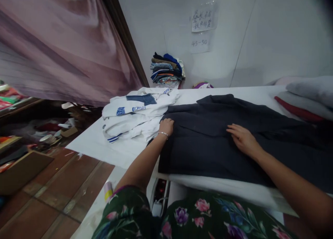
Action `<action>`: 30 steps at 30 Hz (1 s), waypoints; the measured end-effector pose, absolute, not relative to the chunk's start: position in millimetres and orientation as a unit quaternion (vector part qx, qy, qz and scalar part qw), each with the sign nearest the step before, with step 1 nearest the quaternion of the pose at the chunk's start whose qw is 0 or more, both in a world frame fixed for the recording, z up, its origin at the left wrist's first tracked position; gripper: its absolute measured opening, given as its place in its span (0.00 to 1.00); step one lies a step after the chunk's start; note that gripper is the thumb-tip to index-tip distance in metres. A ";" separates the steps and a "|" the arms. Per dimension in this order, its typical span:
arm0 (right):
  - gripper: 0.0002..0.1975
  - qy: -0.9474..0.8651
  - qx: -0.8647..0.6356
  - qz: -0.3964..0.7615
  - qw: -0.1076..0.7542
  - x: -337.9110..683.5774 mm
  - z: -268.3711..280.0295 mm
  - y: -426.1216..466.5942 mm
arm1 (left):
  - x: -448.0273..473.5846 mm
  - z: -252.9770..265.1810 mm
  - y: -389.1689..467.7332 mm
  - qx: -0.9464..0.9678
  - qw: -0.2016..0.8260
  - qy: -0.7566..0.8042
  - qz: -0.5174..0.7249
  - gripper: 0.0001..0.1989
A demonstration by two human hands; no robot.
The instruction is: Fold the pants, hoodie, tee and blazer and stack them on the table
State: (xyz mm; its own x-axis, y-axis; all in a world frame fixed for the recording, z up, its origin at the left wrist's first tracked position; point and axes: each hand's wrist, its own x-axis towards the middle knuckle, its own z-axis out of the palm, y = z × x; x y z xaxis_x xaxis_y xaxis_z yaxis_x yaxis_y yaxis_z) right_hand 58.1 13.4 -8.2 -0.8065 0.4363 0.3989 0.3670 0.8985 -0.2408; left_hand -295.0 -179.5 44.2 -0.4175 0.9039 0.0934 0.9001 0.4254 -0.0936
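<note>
Dark navy cloth garment (208, 141) lies flat, smooth, on white table (93, 145); left hand (165, 126) grips its left edge with curled fingers, right hand (241, 138) presses it open-palmed.

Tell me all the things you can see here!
dark garment: one, navy-black, spread flat on the table
white clothes: one heap, white with blue trim, left of the dark garment
table: one, white cover
stack of clothes: one, mixed colours, by the wall
notes: two, white, on the wall
curtain: one, mauve, left
left hand: on the dark garment's left edge
right hand: flat on the dark garment
</note>
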 end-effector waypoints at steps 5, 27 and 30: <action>0.31 -0.955 -0.267 -0.041 0.122 67.1 -2.1 60.0 | -315.7 32.9 -161.0 -0.600 0.077 -0.796 0.034 0.17; 0.13 -0.844 -0.343 0.327 0.250 59.5 52.5 92.5 | -310.4 48.2 -148.7 -0.587 -0.046 -0.808 0.017 0.40; 0.13 -0.841 -0.342 0.326 0.264 54.7 66.2 97.6 | -291.4 40.8 -137.0 -0.602 -0.006 -0.799 0.014 0.38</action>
